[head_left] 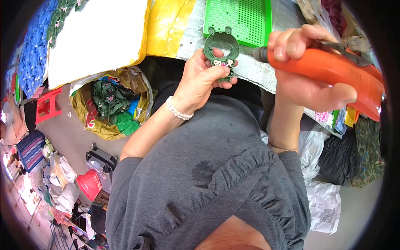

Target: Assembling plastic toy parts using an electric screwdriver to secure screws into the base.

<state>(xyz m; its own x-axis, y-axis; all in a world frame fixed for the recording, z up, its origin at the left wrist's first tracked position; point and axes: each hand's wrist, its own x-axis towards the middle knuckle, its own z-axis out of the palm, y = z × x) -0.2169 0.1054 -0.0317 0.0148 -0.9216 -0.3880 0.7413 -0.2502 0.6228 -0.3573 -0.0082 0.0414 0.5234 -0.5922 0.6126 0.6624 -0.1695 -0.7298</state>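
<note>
My left hand [204, 75], with a beaded bracelet at the wrist, grips a dark green plastic casing [209, 48] with a large round opening. Small white and pink parts show at its lower section, where my thumb presses. In my right hand [298, 66] is an orange power screwdriver [321, 68], its dark nose pointing left toward the casing. The nose stops short of the casing, and its bit is hard to make out. Just beyond both hands lies a bright green perforated tray [268, 25] on the worktable [191, 37].
A white board [98, 37] and yellow sheeting [166, 27] cover the table's left. Below it stands a gold bag [141, 104] of dark green parts [109, 98]. A red stool [48, 105] is at left, a red bucket [89, 184] lower left, and a black bag [337, 160] at right.
</note>
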